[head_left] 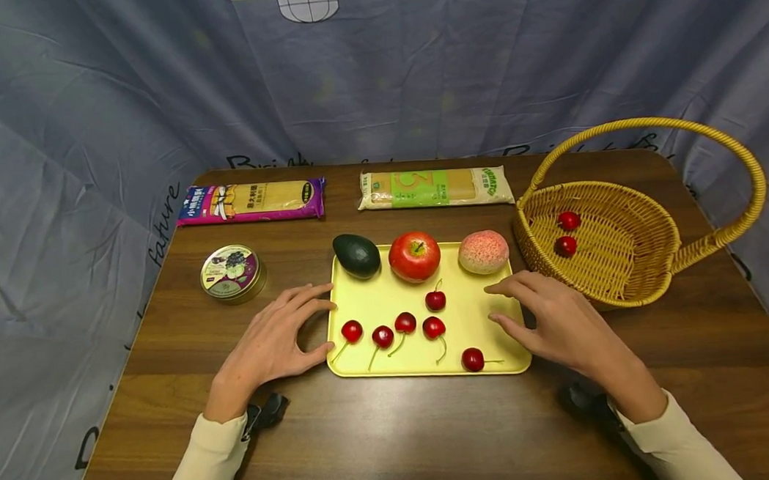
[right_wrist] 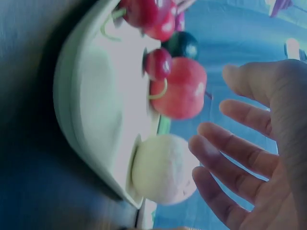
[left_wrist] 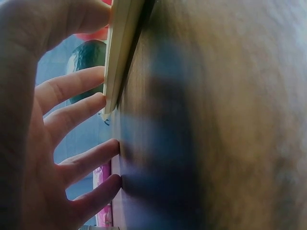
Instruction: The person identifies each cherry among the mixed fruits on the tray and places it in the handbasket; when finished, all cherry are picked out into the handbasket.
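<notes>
Head cam: L grip spread, touching tray L edge; R grip loosely parted (both empty), nr R edge.

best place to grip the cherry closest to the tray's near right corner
Probably pinch the cherry by its round red body: it lies on its side, stem pointing right, with the near rim of the tray close by. Coming from above with the right hand should clear both.

Grey-blue fabric, printed with black lettering, hangs in folds around a brown wood-grain counter catching soft light.
</notes>
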A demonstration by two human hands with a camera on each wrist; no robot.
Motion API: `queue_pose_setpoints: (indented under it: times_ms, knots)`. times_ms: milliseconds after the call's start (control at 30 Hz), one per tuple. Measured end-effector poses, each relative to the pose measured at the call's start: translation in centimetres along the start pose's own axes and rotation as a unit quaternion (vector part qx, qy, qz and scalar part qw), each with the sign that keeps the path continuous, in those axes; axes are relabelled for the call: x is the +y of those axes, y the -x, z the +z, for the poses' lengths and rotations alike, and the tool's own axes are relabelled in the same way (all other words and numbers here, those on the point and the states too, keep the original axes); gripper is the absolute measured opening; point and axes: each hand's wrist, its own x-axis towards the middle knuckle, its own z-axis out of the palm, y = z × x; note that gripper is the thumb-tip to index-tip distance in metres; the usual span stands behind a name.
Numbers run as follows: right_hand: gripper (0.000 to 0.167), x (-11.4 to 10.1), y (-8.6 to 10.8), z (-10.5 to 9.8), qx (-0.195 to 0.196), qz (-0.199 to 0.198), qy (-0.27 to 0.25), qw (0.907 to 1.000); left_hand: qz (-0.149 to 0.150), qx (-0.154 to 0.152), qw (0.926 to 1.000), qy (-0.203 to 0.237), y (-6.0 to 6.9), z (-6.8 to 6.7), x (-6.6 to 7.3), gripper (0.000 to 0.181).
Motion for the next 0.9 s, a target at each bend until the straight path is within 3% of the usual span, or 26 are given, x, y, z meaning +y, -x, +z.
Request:
queue_pose_setpoints:
  times_ms: [233,567,900]
  knots:
    - [0.037,-1.9,0.5,0.8,-0.046,-0.020,-0.042,0.9979,-0.001,-0.001,1.0000,0.004,0.0,-0.1,0.0,0.059]
    - [0.037,-3.7,1.4,1.7,-0.135,-0.018,-0.067,0.9884,-0.002,-0.001,1.0000,0.004,0.1,0.0,0.1,0.059]
    - [0.033,-3.8,1.8,2.3,-0.158,-0.024,-0.072,0.9845,0.000,0.004,1.0000,0.002,0.0,0.0,0.1,0.058]
